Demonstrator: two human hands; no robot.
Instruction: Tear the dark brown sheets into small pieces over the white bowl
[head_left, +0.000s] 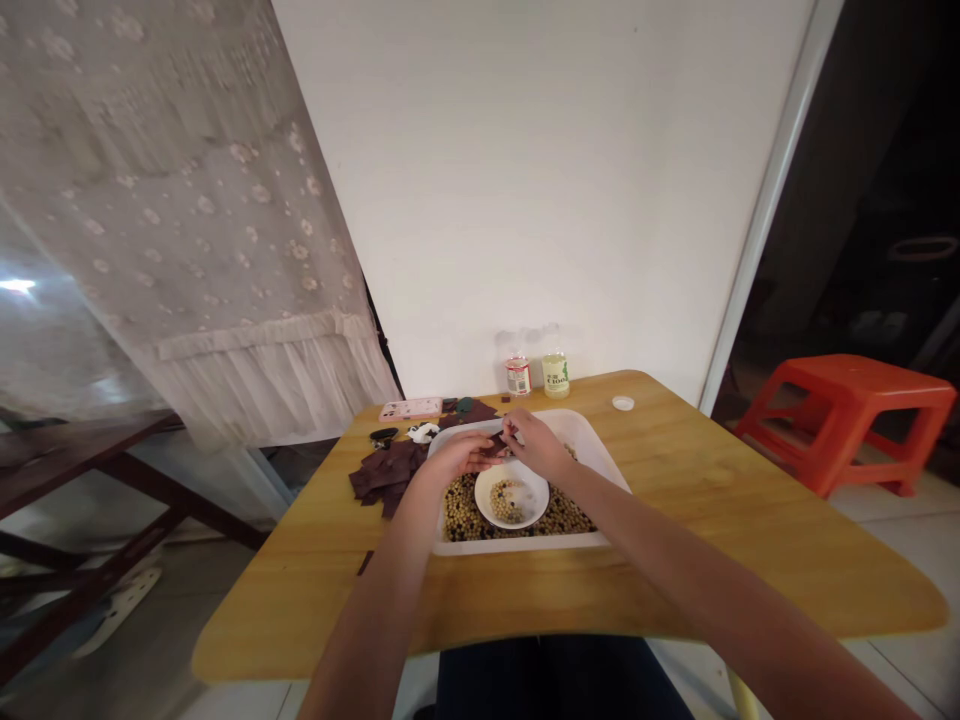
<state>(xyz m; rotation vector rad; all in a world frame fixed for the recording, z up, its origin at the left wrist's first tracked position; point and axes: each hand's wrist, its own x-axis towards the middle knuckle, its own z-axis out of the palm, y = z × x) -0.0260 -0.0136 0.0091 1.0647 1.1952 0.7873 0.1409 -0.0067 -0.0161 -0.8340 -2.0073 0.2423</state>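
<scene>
My left hand and my right hand meet above a white rectangular tray, pinching a small dark brown flat piece between their fingers. Mixed pale and black beans fill the tray. A white bowl sits among them just below my hands, holding a few beans. To the left of the tray, a pile of similar dark brown pieces lies on the wooden table.
Two plastic bottles stand at the table's far edge, near a white cap and a pink case. A small black item and crumpled white item lie left of the tray. An orange stool stands right.
</scene>
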